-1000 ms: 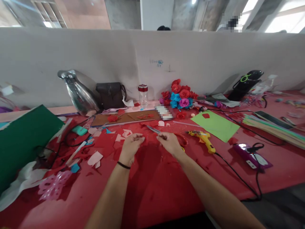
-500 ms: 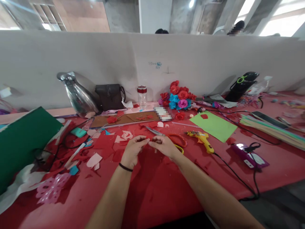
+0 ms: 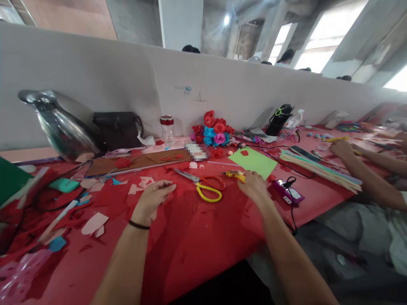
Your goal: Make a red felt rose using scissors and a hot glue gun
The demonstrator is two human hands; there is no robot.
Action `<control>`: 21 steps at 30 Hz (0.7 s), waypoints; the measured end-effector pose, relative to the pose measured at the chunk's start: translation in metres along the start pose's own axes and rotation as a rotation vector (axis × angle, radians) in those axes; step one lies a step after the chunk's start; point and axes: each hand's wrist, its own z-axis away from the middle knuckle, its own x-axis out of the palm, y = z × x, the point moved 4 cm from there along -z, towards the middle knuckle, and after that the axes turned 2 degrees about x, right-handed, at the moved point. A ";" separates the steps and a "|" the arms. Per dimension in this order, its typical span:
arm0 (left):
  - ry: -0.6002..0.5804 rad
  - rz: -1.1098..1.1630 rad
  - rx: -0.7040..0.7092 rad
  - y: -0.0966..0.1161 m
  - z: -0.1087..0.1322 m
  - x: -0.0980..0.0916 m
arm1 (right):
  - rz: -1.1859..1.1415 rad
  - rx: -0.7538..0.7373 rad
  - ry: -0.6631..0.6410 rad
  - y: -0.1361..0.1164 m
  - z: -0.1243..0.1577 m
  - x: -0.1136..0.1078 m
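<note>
My right hand (image 3: pixel 255 186) lies over the yellow glue gun (image 3: pixel 235 174), its fingers on the gun's rear part; the nozzle sticks out to the left. To the left, my left hand (image 3: pixel 151 202) is raised over the red table with its thumb and fingertips close together; whatever they pinch is too small to make out. Scissors (image 3: pixel 206 186) with one yellow and one orange-red handle lie between my hands. Near the right hand is a light green paper sheet (image 3: pixel 257 163).
Paper flowers (image 3: pixel 219 129), a lidded glass jar (image 3: pixel 167 130) and a steel jug (image 3: pixel 59 127) stand along the partition. Red and pink scraps cover the left side. A purple power socket (image 3: pixel 288 192) sits at the right. Another person's hand (image 3: pixel 341 148) is far right.
My hands have parted. The right one has moved right onto the glue gun, while the left stays raised. The view has turned right, bringing another person's arms into sight.
</note>
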 end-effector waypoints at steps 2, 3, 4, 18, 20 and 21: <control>-0.040 -0.032 -0.006 -0.001 -0.002 -0.001 | -0.013 0.049 -0.073 0.022 -0.006 0.005; -0.065 -0.051 -0.015 -0.002 -0.002 0.000 | -0.027 0.057 -0.095 0.028 -0.008 0.008; -0.092 -0.056 -0.025 -0.003 -0.003 0.000 | -0.044 0.062 -0.110 0.032 -0.009 0.010; -0.166 -0.108 -0.221 -0.042 0.029 0.008 | -0.952 -0.118 -0.573 -0.015 0.076 -0.003; -0.139 -0.191 -0.206 -0.046 0.029 0.010 | -0.873 -0.147 -0.641 -0.023 0.094 -0.001; -0.123 -0.232 -0.193 -0.047 0.028 0.011 | -0.817 -0.172 -0.641 -0.027 0.100 0.000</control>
